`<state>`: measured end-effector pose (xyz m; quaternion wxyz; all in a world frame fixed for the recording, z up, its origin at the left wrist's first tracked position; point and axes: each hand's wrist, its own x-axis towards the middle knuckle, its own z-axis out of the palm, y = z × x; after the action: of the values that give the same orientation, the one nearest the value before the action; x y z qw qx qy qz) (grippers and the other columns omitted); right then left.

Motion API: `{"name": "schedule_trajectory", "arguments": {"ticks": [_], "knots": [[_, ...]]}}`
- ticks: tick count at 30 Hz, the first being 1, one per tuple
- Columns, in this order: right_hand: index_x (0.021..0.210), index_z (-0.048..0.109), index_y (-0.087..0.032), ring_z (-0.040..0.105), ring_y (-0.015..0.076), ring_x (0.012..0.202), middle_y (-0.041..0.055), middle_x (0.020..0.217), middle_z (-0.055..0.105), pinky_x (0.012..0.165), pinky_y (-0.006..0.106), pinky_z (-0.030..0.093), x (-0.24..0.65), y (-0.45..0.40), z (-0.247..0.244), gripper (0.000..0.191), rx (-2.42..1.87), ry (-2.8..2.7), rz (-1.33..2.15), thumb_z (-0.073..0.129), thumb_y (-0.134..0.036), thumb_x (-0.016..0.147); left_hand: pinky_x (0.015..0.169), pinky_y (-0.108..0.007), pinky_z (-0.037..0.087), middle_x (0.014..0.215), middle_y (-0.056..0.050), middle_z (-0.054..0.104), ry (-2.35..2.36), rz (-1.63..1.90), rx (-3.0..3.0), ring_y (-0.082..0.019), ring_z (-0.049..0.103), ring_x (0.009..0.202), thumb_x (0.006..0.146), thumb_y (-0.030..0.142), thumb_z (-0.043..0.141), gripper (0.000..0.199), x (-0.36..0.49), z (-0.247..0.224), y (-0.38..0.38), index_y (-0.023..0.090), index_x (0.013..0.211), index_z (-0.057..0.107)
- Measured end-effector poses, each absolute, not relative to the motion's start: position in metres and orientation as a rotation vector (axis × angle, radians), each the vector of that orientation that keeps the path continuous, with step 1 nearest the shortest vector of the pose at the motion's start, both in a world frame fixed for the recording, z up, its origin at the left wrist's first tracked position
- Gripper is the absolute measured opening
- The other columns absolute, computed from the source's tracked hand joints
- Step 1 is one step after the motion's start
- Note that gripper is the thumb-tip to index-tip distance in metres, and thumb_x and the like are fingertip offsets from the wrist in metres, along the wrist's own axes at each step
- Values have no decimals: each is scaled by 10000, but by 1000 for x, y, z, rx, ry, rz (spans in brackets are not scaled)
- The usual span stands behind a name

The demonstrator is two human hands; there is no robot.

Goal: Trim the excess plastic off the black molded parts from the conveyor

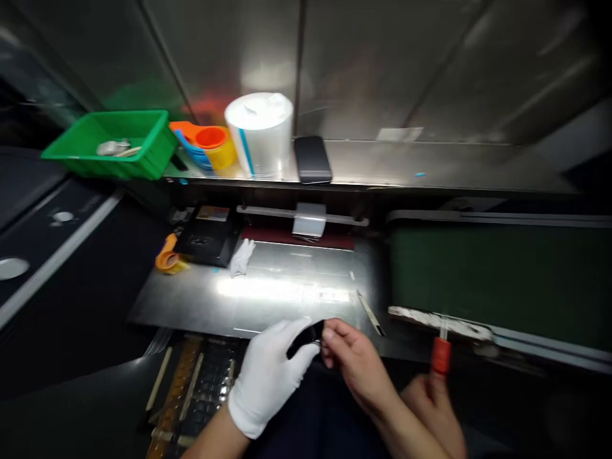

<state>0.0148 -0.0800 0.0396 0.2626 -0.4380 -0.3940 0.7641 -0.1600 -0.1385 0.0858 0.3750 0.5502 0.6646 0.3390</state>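
While both hands meet over the near edge of the metal work plate [268, 293], a small black part [306, 338] is pinched between them. The left hand [268, 376], in a white glove, closes thumb and fingers on the part's left end; the bare right hand [356, 363] closes its fingertips on the right end. Blur prevents identifying the part more exactly. Judged from this position, handling of the part is under way and the part has not been set down. A slim tool [369, 312] lies untouched near the plate's right edge. A crumpled white cloth [241, 257] lies towards the far left corner, beside a yellow tape roll [168, 260]. An orange-handled tool [440, 354] stands just right of the hands.
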Motion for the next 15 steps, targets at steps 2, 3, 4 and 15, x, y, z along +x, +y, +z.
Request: {"name": "schedule_trajectory", "arguments": {"ticks": [2, 3, 4, 15], "knots": [[898, 625, -167, 460, 96, 595, -30, 689, 512, 575, 235, 380, 3, -90, 39, 366, -1229, -1150, 2010, 681, -529, 909, 1052, -317, 499, 1285, 59, 688, 1689, 804, 1421, -174, 641, 1164, 990, 369, 602, 332, -170, 78, -145, 399, 1320, 607], [893, 625, -165, 448, 94, 579, -35, 679, 504, 559, 234, 369, -3, -95, 37, 374, -1254, -1162, 1988, 682, -534, 900, 1053, -314, 507, 1295, 61, 689, 1666, 768, 1382, -180, 646, 1172, 990, 407, 591, 317, -175, 74, -147, 397, 1306, 623], [886, 627, -165, 436, 92, 567, -40, 667, 495, 547, 232, 360, -8, -100, 36, 368, -1279, -1158, 1963, 684, -528, 893, 1057, -316, 513, 1297, 63, 692, 1637, 714, 1330, -190, 648, 1179, 982, 453, 590, 319, -180, 70, -147, 400, 1293, 637], [1029, 732, -171, 520, 101, 630, 11, 807, 622, 548, 217, 390, -18, -178, 21, 300, -1667, -1000, 1584, 586, -425, 965, 916, -341, 622, 1134, -23, 766, 1360, 256, 1416, -292, 705, 1104, 870, 615, 580, 483, -212, 10, -134, 289, 1204, 702]]}}
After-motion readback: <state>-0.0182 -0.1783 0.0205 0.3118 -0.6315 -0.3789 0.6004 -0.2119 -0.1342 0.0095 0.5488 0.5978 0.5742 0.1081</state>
